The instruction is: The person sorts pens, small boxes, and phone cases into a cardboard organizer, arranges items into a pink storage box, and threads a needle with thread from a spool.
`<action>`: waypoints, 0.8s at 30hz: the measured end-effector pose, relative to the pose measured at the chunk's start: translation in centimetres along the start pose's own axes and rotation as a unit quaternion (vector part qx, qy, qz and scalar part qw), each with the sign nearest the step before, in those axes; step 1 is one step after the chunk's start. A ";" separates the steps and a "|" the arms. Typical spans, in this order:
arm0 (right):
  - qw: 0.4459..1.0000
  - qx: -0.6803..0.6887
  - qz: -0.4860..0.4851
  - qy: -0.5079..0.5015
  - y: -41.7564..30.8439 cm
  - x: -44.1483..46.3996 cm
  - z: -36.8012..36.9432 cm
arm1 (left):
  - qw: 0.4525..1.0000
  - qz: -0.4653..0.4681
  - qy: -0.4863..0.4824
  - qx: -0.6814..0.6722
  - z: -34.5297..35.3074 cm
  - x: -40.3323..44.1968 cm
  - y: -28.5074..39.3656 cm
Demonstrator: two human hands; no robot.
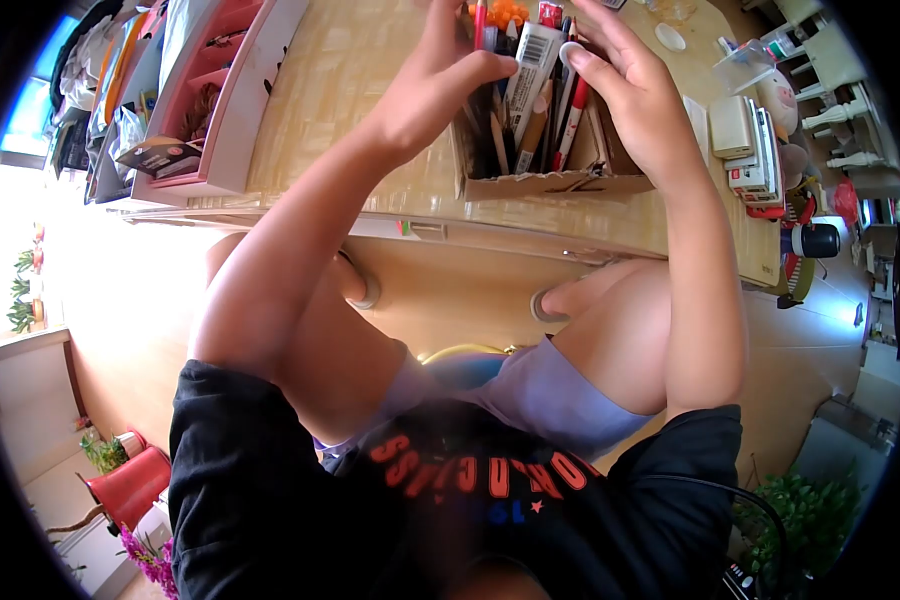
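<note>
You have both hands at an open cardboard box (pixel 560 184), which stands on the wood-patterned table (pixel 315 120) near the edge closest to you. Your left hand (pixel 432 95) is at the box's left side, its thumb extended over the contents and ending at or just beside a white barcoded carton (pixel 528 85); contact cannot be confirmed. Its fingers run partly beyond the top of the view, so whether it grips anything cannot be told. Your right hand (pixel 625 75) is at the box's right side, thumb apart from the forefinger. A small white round piece (pixel 567 55) lies at the thumb tip; whether you grip it or merely touch it cannot be determined.

The carton leans in the box among upright pens and pencils, including a red-and-white marker (pixel 572 125) to its right. A bright orange item (pixel 500 12) shows at the far end.

To your left stands a pink-and-white desk organizer (pixel 238 125); to your right, a stack of books (pixel 758 165).
</note>
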State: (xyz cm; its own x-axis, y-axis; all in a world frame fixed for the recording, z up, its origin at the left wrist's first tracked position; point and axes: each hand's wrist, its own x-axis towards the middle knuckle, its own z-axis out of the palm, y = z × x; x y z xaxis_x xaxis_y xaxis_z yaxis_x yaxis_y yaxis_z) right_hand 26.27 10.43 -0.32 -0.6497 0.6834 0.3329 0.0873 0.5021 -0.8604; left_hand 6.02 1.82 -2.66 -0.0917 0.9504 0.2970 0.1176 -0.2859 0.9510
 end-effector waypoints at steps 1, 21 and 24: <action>0.999 0.012 0.032 0.005 -0.5 0.0 0.0 | 0.999 -0.009 0.008 -0.039 0.2 -0.2 0.3; 0.981 0.174 0.081 0.010 -0.3 -0.2 2.2 | 0.981 -0.110 0.053 -0.151 -0.6 1.2 -0.9; 0.961 0.268 0.069 0.005 0.4 0.1 2.5 | 0.990 -0.041 0.132 0.024 -1.2 1.6 -1.4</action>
State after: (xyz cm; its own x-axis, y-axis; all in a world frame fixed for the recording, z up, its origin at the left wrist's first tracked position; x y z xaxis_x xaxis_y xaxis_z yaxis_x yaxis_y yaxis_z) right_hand 24.31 9.41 -1.62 -0.6519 0.7305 0.2037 -0.2326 0.0631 -0.9705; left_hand 4.57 3.59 -3.38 -0.3573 0.9034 0.2373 0.1449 -0.1974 0.9696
